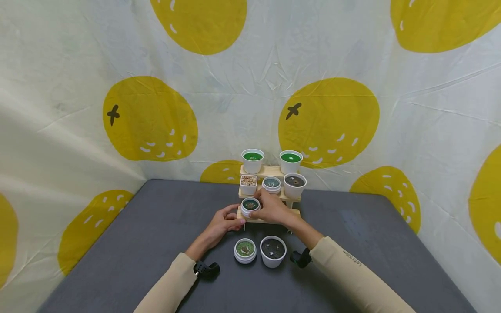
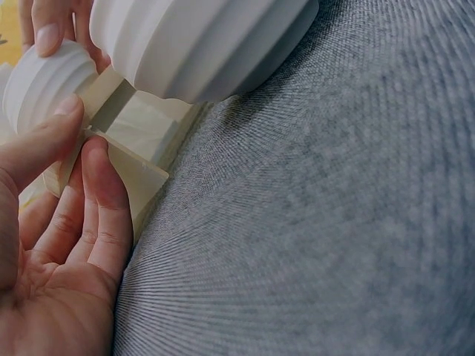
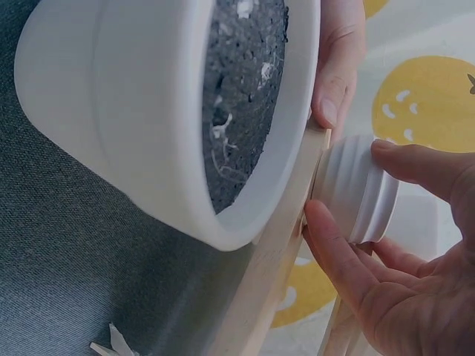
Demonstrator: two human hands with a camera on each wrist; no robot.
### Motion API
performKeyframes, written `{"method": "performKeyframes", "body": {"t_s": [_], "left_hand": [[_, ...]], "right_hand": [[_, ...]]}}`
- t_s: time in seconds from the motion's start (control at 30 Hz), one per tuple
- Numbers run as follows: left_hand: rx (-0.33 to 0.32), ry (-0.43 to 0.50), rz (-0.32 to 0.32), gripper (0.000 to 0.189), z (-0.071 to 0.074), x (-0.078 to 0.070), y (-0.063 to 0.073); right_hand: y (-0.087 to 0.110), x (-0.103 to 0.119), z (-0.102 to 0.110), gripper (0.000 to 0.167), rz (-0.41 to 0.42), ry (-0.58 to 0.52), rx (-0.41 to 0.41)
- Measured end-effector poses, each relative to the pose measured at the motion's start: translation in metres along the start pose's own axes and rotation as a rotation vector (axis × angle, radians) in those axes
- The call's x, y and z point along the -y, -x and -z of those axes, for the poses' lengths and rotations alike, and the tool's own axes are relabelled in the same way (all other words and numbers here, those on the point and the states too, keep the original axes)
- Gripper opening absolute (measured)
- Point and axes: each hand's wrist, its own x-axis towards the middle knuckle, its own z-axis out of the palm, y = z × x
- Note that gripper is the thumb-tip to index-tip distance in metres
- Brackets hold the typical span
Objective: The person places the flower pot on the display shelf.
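Observation:
A three-tier wooden stand (image 1: 270,171) holds small white pots. My right hand (image 1: 274,209) grips a ribbed white pot (image 1: 245,212) with a dark green top, at the left end of the lowest shelf. In the right wrist view, thumb and fingers lie on opposite sides of this ribbed pot (image 3: 356,185). At that shelf's left end, my left hand (image 1: 222,225) pinches the board (image 2: 141,182), its thumb close beside the pot and its fingers curled at the board's corner.
In front of the stand, a ribbed pot with a green top (image 1: 245,250) and a larger pot with a dark filling (image 1: 273,252) stand on the grey table (image 1: 164,243). Several other pots occupy the upper shelves, including a square pot (image 1: 248,185). A patterned curtain (image 1: 235,113) hangs behind.

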Motion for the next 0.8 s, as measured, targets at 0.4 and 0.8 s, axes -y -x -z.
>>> {"method": "performKeyframes", "body": {"t_s": [0.4,0.8], "left_hand": [[-0.001,-0.011,0.004,0.073,0.0,0.0008,-0.0004],[-0.001,-0.006,-0.004,0.072,-0.0012,0.0003,0.0003]], "right_hand": [[-0.0008,0.0004,-0.0003,0.05,-0.003,-0.001,0.007],[-0.0003,-0.002,0.0006,0.051,0.02,0.016,0.004]]}}
